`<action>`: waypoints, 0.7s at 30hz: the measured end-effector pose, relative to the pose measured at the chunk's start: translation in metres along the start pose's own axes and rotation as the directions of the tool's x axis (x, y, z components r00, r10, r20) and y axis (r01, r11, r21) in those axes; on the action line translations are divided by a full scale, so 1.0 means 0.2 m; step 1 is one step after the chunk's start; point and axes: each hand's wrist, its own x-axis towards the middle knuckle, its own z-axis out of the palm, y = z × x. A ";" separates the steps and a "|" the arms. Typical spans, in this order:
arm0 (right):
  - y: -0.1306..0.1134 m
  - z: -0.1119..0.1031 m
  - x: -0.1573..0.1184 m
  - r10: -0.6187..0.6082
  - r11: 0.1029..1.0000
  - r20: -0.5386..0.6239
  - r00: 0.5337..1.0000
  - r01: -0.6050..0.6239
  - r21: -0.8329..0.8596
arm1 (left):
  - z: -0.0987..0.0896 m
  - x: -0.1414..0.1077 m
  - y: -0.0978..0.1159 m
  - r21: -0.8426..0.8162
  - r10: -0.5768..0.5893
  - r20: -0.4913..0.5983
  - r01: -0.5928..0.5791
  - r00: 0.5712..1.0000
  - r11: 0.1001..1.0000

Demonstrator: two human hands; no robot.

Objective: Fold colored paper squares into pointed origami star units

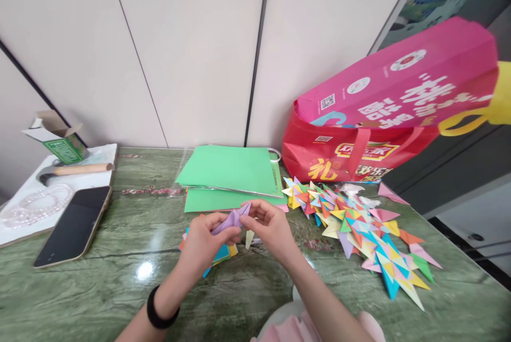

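A folded piece of lilac origami paper (pixel 232 219) is held up between both hands above the table. My left hand (pixel 207 235) pinches its left end with thumb and fingers. On the other side, my right hand (pixel 268 223) grips the pointed right end the same way. Beneath the hands lie small coloured paper sheets (pixel 224 255), blue on top and partly hidden by my left hand. A pale pointed paper piece (pixel 249 239) shows below the lilac one. Just behind the hands rests a stack of green paper (pixel 229 169), some of it in a clear sleeve.
Many folded paper triangles (pixel 371 235) spread across the right side of the table. Behind them stand a red bag (pixel 309 153) and a pink bag (pixel 379 86). At left are a phone (pixel 74 226), a sickle (pixel 77 169), a bead string (pixel 38 205) and a green box (pixel 64 145).
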 end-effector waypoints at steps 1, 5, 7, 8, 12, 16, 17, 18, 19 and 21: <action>0.00 0.00 0.00 0.004 1.000 0.006 1.000 -0.004 0.002 | 0.00 0.00 0.00 -0.046 -0.026 0.003 0.026 1.000 0.999; -0.03 0.01 0.00 0.046 0.998 0.053 0.997 -0.048 0.040 | 0.01 -0.01 0.00 -0.138 -0.078 0.037 0.083 0.996 0.987; -0.04 0.01 0.00 0.052 0.997 0.063 0.997 -0.055 0.051 | 0.01 -0.01 -0.01 -0.144 -0.070 0.064 0.079 0.995 0.986; -0.04 0.01 0.00 0.050 0.997 0.063 0.997 -0.053 0.053 | 0.01 -0.01 -0.01 -0.143 -0.061 0.076 0.071 0.995 0.987; -0.05 0.01 -0.01 0.044 0.997 0.068 0.997 -0.048 0.064 | 0.01 -0.01 -0.01 -0.146 -0.033 0.093 0.046 0.995 0.988; -0.05 0.01 -0.02 0.059 0.995 0.088 0.994 -0.065 0.072 | 0.01 -0.01 -0.02 -0.134 -0.011 0.091 0.024 0.996 0.991; -0.05 0.01 -0.02 0.058 0.996 0.090 0.994 -0.064 0.067 | 0.02 -0.01 -0.02 -0.122 -0.006 0.092 0.018 0.996 0.992; -0.05 0.01 -0.02 0.054 0.996 0.094 0.994 -0.060 0.060 | 0.02 -0.01 -0.02 -0.108 -0.001 0.095 0.011 0.996 0.994; -0.05 0.01 -0.02 0.050 0.997 0.097 0.994 -0.055 0.052 | 0.02 -0.02 -0.02 -0.095 0.006 0.098 0.004 0.995 0.996; -0.05 0.01 -0.02 0.041 0.998 0.103 0.994 -0.045 0.037 | 0.02 -0.01 -0.03 -0.082 0.016 0.104 -0.007 0.994 0.997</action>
